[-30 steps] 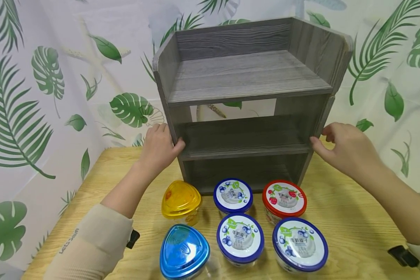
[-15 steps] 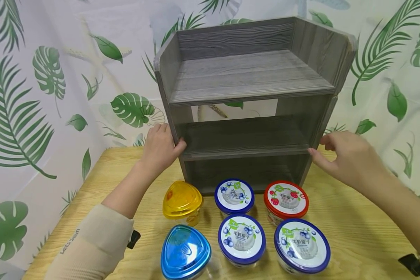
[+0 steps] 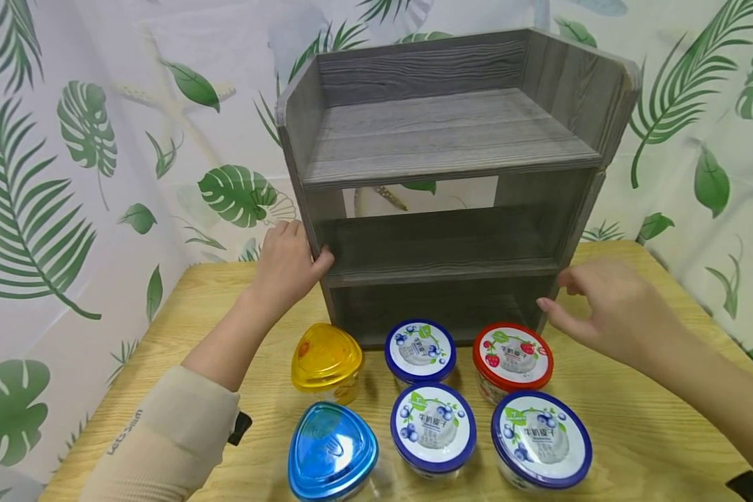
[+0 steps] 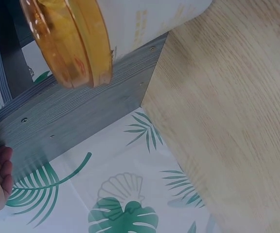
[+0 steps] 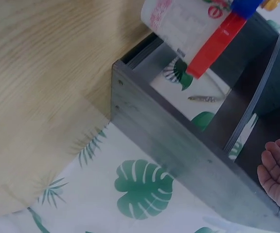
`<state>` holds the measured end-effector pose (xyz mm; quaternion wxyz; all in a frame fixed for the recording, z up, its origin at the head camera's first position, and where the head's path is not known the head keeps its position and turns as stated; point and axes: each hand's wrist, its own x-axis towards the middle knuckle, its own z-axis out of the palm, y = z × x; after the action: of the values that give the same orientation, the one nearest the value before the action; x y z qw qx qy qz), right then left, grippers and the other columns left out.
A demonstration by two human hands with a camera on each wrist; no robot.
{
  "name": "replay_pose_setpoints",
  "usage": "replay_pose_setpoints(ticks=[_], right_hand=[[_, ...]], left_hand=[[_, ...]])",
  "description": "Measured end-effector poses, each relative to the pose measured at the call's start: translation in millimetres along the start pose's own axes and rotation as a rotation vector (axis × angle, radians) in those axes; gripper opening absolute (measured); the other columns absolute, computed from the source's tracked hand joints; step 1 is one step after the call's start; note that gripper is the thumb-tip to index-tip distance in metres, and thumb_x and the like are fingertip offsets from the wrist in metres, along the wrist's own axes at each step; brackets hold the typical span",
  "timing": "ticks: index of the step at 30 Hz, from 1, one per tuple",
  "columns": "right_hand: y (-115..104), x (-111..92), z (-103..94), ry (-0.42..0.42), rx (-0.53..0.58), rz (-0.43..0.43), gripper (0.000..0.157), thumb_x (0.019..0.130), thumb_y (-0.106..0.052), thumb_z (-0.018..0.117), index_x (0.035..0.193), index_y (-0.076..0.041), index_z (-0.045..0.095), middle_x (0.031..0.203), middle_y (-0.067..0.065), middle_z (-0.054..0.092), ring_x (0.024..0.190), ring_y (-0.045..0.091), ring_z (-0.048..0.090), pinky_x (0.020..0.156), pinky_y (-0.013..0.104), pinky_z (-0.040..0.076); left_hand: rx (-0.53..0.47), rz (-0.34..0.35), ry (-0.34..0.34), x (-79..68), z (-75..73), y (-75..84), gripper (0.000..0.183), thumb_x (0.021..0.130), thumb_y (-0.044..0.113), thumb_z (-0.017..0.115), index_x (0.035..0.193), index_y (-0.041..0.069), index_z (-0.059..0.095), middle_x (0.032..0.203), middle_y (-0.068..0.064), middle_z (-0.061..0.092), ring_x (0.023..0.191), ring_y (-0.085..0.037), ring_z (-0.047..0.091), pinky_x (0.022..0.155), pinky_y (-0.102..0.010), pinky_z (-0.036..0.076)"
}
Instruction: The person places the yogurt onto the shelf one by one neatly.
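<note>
A grey wooden shelf (image 3: 439,139) stands at the back of the table. At its left side panel, my left hand (image 3: 286,263) grips the edge, thumb on the front and fingers along the outside. My right hand (image 3: 605,314) hovers by the lower right front edge, fingers loosely bent and holding nothing. In front stand lidded cups: a yellow-lidded one (image 3: 326,357), a blue triangular-lidded one (image 3: 332,450), a red-rimmed strawberry one (image 3: 513,355), and several blue-rimmed blueberry ones, including the front right cup (image 3: 542,438). The right wrist view shows the right hand (image 5: 278,174) near the side panel.
The wood-grain table (image 3: 226,335) reaches left and right of the shelf. A leaf-printed cloth (image 3: 132,139) covers the wall behind and at the sides. The shelf's middle board (image 3: 439,240) lies between the side panels.
My right hand has come off the shelf's right edge and moved down and toward me. The left hand keeps its grip; cups and shelf stand as before.
</note>
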<state>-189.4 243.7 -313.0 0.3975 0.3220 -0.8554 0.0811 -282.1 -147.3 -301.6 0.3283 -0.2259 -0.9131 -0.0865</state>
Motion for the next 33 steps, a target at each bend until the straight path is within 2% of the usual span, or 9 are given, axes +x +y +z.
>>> replay_pose_setpoints(ticks=[4,11,18,28,33], right_hand=[[-9.4,-0.6,-1.8,-0.003,0.021,-0.039,0.066,0.092,-0.058,0.033,0.074,-0.002,0.061,0.064,0.007,0.060,0.057,0.022,0.056,0.052,0.039,0.048],[-22.6,-3.6,-0.4,0.050,0.068,-0.145,0.057,0.093,-0.051,0.037,0.076,-0.002,0.061,0.066,0.006,0.062,0.058,0.020,0.056,0.053,0.037,0.049],[-42.2,-7.7,-2.3,0.111,0.144,-0.247,0.049,0.093,-0.048,0.043,0.075,-0.007,0.062,0.064,0.000,0.058,0.056,0.014,0.051,0.051,0.026,0.045],[-68.9,-24.8,-7.0,-0.035,0.173,-0.257,0.046,0.092,-0.050,0.044,0.079,-0.010,0.064,0.074,-0.003,0.063,0.067,0.013,0.057,0.060,0.029,0.052],[-73.3,-33.4,-3.6,-0.012,0.248,-0.285,0.040,0.091,-0.047,0.049,0.080,-0.012,0.064,0.075,-0.006,0.061,0.069,0.010,0.054,0.063,0.024,0.048]], left_hand=[[0.002,-0.002,-0.003,0.4,-0.4,0.1,0.026,0.084,0.023,0.055,0.081,-0.003,0.055,0.076,-0.018,0.056,0.080,-0.036,0.053,0.070,-0.044,0.041],[-0.003,-0.021,-0.024,0.4,-1.0,0.9,0.027,0.085,0.024,0.055,0.083,-0.003,0.055,0.078,-0.018,0.057,0.082,-0.036,0.052,0.072,-0.044,0.040],[-0.013,-0.031,-0.037,-0.2,-0.3,0.3,0.028,0.085,0.025,0.055,0.085,-0.003,0.056,0.080,-0.018,0.057,0.083,-0.036,0.052,0.073,-0.044,0.040],[-0.003,-0.025,-0.037,0.3,-0.6,0.5,0.027,0.085,0.024,0.055,0.085,-0.004,0.055,0.080,-0.018,0.057,0.083,-0.036,0.052,0.074,-0.044,0.040],[-0.002,-0.019,-0.035,0.3,-0.3,-0.2,0.027,0.085,0.024,0.055,0.084,-0.003,0.055,0.078,-0.018,0.057,0.082,-0.036,0.053,0.074,-0.044,0.041]])
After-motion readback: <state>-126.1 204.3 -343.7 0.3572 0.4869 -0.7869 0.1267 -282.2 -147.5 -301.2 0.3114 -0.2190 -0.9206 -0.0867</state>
